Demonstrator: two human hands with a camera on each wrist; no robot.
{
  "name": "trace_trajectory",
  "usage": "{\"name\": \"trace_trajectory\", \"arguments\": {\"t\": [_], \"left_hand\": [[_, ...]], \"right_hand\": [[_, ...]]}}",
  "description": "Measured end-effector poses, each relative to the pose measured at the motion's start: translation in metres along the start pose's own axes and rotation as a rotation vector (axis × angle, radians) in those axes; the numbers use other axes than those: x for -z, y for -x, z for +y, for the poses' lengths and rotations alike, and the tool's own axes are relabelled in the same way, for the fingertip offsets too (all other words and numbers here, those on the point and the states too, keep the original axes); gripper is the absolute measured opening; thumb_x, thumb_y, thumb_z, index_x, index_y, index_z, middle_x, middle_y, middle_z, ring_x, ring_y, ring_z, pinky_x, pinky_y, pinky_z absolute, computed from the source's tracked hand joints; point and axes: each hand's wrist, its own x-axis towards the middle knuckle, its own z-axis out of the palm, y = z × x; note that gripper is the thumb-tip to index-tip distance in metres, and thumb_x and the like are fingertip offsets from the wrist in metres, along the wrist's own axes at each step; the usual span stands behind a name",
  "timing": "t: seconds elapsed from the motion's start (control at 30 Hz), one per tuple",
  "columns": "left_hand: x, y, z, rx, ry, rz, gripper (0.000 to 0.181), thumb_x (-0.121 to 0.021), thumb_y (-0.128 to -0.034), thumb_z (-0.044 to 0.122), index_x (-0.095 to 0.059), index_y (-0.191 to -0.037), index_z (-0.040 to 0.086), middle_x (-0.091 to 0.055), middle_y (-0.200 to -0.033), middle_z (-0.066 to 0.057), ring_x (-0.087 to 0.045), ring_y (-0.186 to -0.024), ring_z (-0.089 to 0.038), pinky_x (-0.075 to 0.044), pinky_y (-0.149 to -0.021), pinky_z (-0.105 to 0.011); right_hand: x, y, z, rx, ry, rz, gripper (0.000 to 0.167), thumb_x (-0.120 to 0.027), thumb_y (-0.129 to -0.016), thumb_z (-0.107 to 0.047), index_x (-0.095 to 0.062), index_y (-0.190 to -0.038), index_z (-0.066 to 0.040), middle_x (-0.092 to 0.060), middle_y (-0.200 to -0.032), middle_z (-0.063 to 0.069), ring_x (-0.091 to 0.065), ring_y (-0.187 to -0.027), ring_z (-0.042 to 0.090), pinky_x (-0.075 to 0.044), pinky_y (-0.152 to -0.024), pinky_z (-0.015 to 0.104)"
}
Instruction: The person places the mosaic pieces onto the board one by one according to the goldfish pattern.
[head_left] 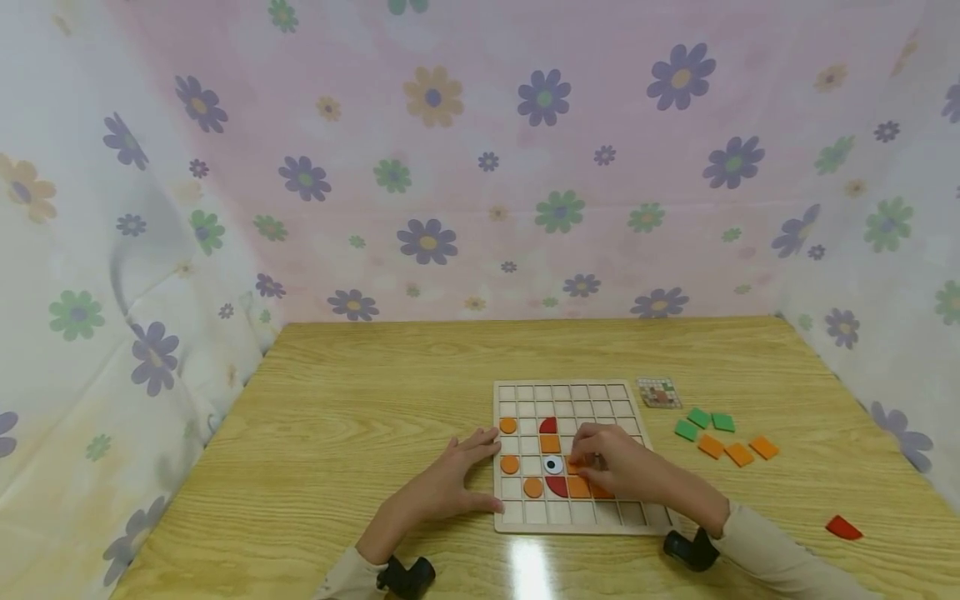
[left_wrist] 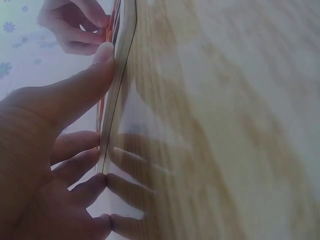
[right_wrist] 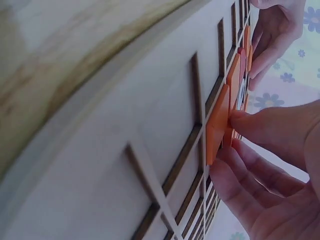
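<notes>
A wooden grid board (head_left: 592,517) lies flat on the table. My left hand (head_left: 442,483) rests at its left edge with the fingers spread and fairly straight, fingertips and thumb touching the rim. Over the middle of the board, my right hand (head_left: 618,458) pinches an orange square tile (head_left: 573,466) between thumb and fingers; the fingers partly cover it. Just left of that tile sits a white eye tile (head_left: 552,465). Below are a red quarter-round tile (head_left: 557,486) and orange squares (right_wrist: 218,125). Above the eye are an orange square (head_left: 550,443) and another red quarter-round (head_left: 548,426). Orange discs (head_left: 509,464) fill several left cells.
A small pattern card (head_left: 659,392) lies beyond the board's upper right corner. Loose green squares (head_left: 699,417) and orange squares (head_left: 738,454) lie right of the board. Farther right is a single red quarter-round piece (head_left: 844,527). Flowered cloth (head_left: 480,192) surrounds the table's back and sides.
</notes>
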Motion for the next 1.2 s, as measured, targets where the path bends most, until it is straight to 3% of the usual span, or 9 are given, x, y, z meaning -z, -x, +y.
{"name": "trace_trajectory", "arguments": {"t": [0.2, 0.37, 0.8, 1.0, 1.2], "left_hand": [[-0.001, 0.0, 0.0, 0.002, 0.001, -0.003, 0.081, -0.074, -0.0781, 0.044, -0.042, -0.143, 0.006, -0.026, -0.154, -0.004, -0.018, -0.142, -0.025, -0.006, -0.114, -0.053], [0.0, -0.001, 0.001, -0.001, 0.001, -0.005, 0.081, -0.075, -0.0783, 0.043, -0.042, -0.143, 0.007, -0.026, -0.154, -0.004, -0.018, -0.142, -0.024, -0.006, -0.114, -0.053], [0.001, 0.001, 0.002, 0.002, 0.01, -0.003, 0.081, -0.075, -0.0783, 0.042, -0.043, -0.142, 0.005, -0.026, -0.154, -0.006, -0.017, -0.142, -0.026, -0.006, -0.114, -0.054], [0.001, 0.001, 0.001, -0.005, 0.007, 0.001, 0.081, -0.075, -0.0782, 0.042, -0.043, -0.142, 0.004, -0.027, -0.154, -0.006, -0.018, -0.142, -0.027, -0.006, -0.113, -0.054], [0.0, 0.0, 0.0, -0.007, 0.01, -0.001, 0.081, -0.074, -0.0783, 0.044, -0.042, -0.142, 0.005, -0.026, -0.154, -0.005, -0.017, -0.142, -0.026, -0.005, -0.113, -0.054]], "right_hand": [[-0.004, 0.0, -0.002, 0.018, 0.017, 0.025, 0.013, -0.07, -0.081, 0.003, -0.073, -0.087, -0.008, -0.06, -0.088, 0.0, -0.051, -0.069, 0.002, -0.048, -0.056, 0.018], [0.0, 0.006, -0.004, -0.045, 0.03, 0.019, 0.012, -0.069, -0.083, -0.002, -0.073, -0.09, -0.011, -0.059, -0.089, -0.003, -0.05, -0.069, 0.005, -0.047, -0.058, 0.02], [0.026, 0.043, 0.003, -0.109, 0.051, 0.105, 0.011, -0.068, -0.087, -0.007, -0.068, -0.095, -0.014, -0.057, -0.098, -0.005, -0.052, -0.074, 0.006, -0.048, -0.056, 0.022], [0.038, 0.058, 0.006, -0.11, 0.036, 0.17, 0.016, -0.07, -0.084, -0.002, -0.066, -0.097, -0.01, -0.057, -0.101, 0.002, -0.053, -0.077, 0.012, -0.047, -0.054, 0.023], [0.048, 0.072, 0.012, -0.138, 0.109, 0.241, 0.023, -0.073, -0.079, 0.0, -0.066, -0.099, -0.009, -0.059, -0.103, 0.007, -0.055, -0.078, 0.012, -0.044, -0.052, 0.022]]}}
